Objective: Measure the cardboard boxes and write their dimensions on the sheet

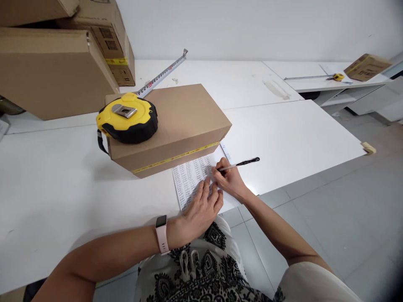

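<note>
Pen (248, 161) sits in your right hand (229, 179), its thumb and fingers closed together on the barrel, lower end down at the written sheet (185, 184) and capped tail pointing out to your right. Your left hand (201, 209) lies palm down on the sheet, fingers loosely spread and gripping nothing, their tips just beside your right hand. The sheet reaches the near edge of the white table (296, 134); whether it overhangs, you cannot tell.

Just beyond the sheet, the long side of a cardboard box (189, 107) walls off your forward room, and you cannot see whether paper runs under it. On the box's left end rests a yellow-and-black tape measure (141, 115), strap hanging past the edge, its blade (162, 75) sticking out beyond the box's far edge. Farther left, more cartons (53, 71) crowd the back of the tabletop.

Your widest room is to the right, where white tabletop runs to a corner fitted with a pale block (368, 147). Below that edge is tiled floor (333, 214). Your watch (161, 235) is near the table's front edge.
</note>
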Action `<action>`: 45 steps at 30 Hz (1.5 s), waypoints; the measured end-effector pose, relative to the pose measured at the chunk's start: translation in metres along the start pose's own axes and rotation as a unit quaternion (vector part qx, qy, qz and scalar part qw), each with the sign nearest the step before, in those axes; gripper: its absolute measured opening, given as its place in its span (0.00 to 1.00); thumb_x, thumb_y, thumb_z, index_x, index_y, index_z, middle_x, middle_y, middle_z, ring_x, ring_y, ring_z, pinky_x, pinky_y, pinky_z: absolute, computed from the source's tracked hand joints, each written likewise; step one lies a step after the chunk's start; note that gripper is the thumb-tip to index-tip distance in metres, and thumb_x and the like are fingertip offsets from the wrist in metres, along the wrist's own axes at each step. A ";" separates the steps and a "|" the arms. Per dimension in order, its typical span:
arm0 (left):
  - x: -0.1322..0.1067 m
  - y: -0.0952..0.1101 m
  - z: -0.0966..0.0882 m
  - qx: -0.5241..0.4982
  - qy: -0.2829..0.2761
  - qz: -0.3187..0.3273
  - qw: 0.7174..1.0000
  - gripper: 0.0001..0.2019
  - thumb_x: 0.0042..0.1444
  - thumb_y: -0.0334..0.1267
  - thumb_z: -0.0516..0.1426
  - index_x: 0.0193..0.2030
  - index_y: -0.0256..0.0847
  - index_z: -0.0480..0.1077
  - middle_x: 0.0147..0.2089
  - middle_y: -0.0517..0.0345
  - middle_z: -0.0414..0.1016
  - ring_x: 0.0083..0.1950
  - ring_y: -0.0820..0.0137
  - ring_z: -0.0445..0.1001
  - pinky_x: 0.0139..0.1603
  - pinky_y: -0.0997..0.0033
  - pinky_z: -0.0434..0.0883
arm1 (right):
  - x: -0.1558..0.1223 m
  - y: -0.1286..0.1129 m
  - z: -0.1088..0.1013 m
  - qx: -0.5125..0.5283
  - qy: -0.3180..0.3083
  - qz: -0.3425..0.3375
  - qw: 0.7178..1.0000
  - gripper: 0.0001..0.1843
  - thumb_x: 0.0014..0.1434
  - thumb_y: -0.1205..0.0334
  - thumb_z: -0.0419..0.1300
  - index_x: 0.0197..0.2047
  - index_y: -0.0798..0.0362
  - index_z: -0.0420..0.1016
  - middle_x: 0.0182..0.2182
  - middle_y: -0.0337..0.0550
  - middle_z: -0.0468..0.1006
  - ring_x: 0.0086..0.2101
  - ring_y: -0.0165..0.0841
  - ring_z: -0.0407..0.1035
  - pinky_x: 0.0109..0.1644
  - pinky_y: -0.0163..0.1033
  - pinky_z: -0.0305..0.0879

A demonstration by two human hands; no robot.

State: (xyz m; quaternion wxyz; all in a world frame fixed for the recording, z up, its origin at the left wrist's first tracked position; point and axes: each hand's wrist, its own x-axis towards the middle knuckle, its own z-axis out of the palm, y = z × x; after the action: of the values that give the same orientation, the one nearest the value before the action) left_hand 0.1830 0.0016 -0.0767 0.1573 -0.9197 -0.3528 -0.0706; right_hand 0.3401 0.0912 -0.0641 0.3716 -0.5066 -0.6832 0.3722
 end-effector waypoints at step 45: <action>0.001 -0.004 -0.010 -0.003 -0.017 0.006 1.000 0.27 0.65 0.40 0.54 0.66 0.25 0.66 0.68 0.29 0.67 0.69 0.36 0.64 0.70 0.39 0.53 | 0.001 0.000 -0.001 0.016 0.013 0.018 1.000 0.12 0.58 0.60 0.60 0.28 0.48 0.61 0.20 0.31 0.61 0.23 0.27 0.54 0.27 0.36 0.52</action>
State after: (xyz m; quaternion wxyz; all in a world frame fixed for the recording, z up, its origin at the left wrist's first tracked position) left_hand 0.1808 0.0015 -0.0658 0.1488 -0.9234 -0.3495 -0.0549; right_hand 0.3409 0.0921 -0.0634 0.3819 -0.5175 -0.6633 0.3827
